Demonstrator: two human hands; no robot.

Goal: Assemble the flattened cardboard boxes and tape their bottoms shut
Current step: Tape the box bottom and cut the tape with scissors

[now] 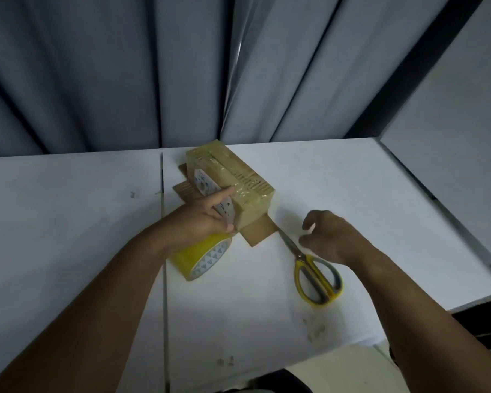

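Cardboard box (247, 177): one, standing on the white table (68, 222) near its far edge, upper face covered in glossy tape.
Flaps: two visible, lying flat on the table at the box's foot, one at the near end (260, 231), one on the left (183, 191).
Label (204, 181): white, printed, on the box's left wall; whether one piece or two, cannot tell.
Tape roll (201, 259): one, yellow, on the table, partly under the left wrist.
Scissors (315, 273): one pair, yellow handles, blades closed, tip near the near flap.
Left hand (201, 219): index finger stretched straight along the box's upper left edge, other fingers bent against the wall.
Right hand (332, 236): above the scissor blades, fingers loosely curled, holding nothing.
Curtain (125, 66): grey, pleated, behind the table.
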